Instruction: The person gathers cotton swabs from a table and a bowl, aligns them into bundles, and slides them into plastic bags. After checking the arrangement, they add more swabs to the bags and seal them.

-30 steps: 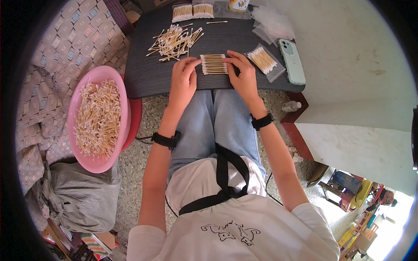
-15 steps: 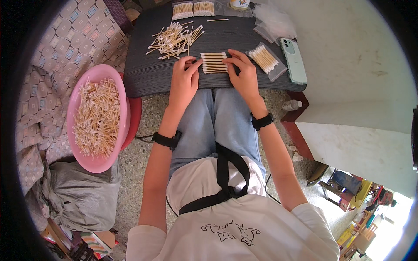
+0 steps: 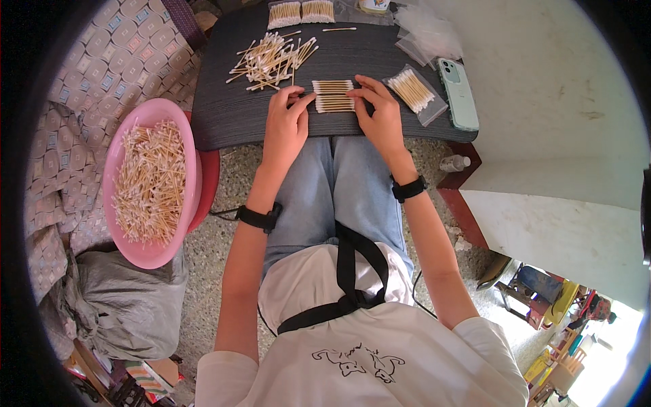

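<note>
A flat row of cotton swabs (image 3: pixel 333 104) lies side by side near the front of the dark table, sticks running left to right. At its left ends my left hand (image 3: pixel 287 117) is closed, fingers bent and fingertips against the cotton heads. My right hand (image 3: pixel 380 114) closes in from the other side, a fingertip on the right ends and the thumb below. A narrow gap splits the row between the fingertips. Behind my left hand spreads a loose heap of cotton swabs (image 3: pixel 270 60). Right of my right hand is a clear bag of swabs (image 3: pixel 411 92).
A pale green phone (image 3: pixel 457 93) rests at the table's right edge, near clear plastic bags (image 3: pixel 428 30). Two swab packs (image 3: pixel 302 12) stand at the back; a single swab (image 3: pixel 339 29) lies nearby. Left of the table is a pink basin (image 3: pixel 191 169) full of swabs.
The row of swabs has parted slightly, with a gap now across its middle. Both hands stay in nearly the same place.
</note>
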A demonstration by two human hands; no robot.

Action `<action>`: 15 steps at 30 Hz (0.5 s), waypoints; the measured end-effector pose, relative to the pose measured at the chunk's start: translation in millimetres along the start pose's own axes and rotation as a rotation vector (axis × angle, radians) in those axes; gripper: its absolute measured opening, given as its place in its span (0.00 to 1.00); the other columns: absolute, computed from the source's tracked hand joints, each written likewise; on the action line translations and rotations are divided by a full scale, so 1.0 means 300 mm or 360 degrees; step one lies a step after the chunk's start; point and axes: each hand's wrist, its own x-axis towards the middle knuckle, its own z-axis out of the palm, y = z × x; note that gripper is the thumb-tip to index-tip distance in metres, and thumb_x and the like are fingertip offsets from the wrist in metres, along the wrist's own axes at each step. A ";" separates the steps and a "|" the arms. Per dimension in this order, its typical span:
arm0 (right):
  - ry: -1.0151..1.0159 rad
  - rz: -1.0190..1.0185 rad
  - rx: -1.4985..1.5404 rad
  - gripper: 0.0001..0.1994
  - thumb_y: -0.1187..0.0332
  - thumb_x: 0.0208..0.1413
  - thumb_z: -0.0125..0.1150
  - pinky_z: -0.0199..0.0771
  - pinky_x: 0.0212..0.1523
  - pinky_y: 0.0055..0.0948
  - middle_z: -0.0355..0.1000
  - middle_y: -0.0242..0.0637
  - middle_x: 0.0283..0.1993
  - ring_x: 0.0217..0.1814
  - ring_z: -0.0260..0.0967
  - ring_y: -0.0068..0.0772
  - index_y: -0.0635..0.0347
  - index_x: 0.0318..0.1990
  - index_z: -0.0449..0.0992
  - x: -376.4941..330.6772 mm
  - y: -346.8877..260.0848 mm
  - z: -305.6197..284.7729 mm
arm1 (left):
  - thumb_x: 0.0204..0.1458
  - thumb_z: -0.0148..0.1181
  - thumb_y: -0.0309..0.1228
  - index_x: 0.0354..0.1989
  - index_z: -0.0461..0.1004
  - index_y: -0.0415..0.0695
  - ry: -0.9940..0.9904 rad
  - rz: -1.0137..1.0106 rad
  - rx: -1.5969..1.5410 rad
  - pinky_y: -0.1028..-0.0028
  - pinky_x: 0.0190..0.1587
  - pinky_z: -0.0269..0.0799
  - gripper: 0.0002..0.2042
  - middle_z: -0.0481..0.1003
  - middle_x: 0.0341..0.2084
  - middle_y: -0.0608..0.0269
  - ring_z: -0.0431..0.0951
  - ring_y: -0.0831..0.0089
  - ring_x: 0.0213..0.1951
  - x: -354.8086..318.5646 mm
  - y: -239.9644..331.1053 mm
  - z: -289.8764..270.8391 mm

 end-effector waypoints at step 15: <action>0.0010 -0.0002 0.0006 0.06 0.80 0.48 0.55 0.72 0.48 0.35 0.70 0.49 0.51 0.49 0.72 0.49 0.66 0.33 0.77 -0.002 -0.010 0.000 | 0.48 0.52 0.17 0.42 0.76 0.42 0.0012 -0.0042 -0.0038 0.66 0.47 0.69 0.13 0.69 0.43 0.58 0.72 0.62 0.43 0.001 0.006 -0.002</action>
